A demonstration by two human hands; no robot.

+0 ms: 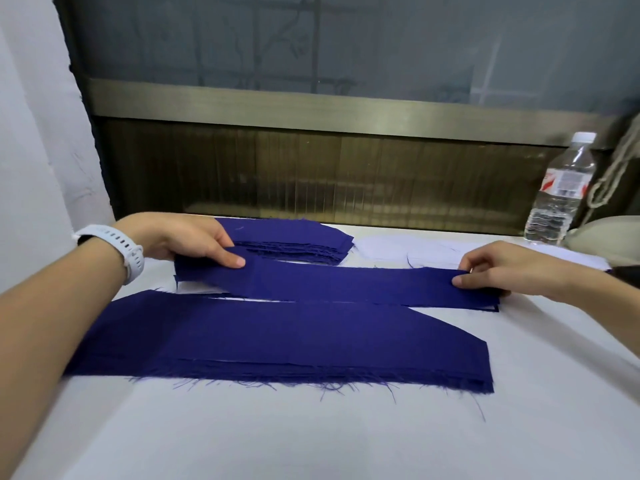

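Left hand (187, 241), right hand (500, 269) at blue strip (346, 285) ends

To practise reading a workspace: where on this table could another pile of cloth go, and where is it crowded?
Bare table lies this side of the near blue stack and right of it. Crowded: the far half, with the strip pinched by left hand and right hand, the far blue stack, white pieces and bottle.
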